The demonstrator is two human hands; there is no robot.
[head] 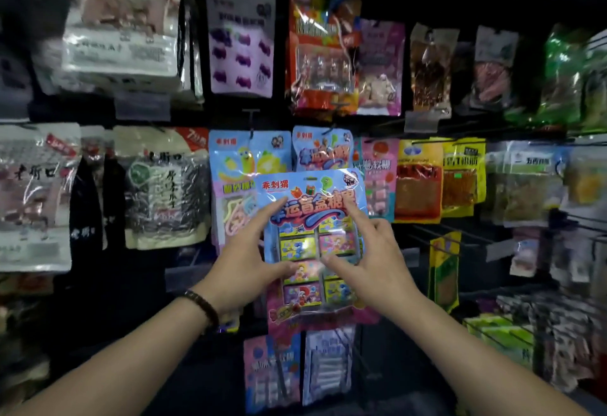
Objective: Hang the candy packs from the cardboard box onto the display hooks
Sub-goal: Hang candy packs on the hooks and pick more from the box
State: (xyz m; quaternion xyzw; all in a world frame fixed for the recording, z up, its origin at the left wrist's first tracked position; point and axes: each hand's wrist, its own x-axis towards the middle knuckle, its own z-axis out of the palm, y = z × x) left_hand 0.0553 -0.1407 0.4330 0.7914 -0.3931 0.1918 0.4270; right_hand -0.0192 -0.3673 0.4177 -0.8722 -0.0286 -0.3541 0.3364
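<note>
Fingers (274,207) — either side — rest on the candy pack (312,241).

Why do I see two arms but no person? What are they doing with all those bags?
The camera sits on the person's head, so you see what they see: their own arms reaching forward. In front is a shop wall where snack bags hang in rows. The left hand and the right hand touch the front of a blue candy pack with stretched fingers. A matching pack hangs just above it. Whether the front one already hangs there too, I cannot tell. The left wrist wears a bracelet.
</note>
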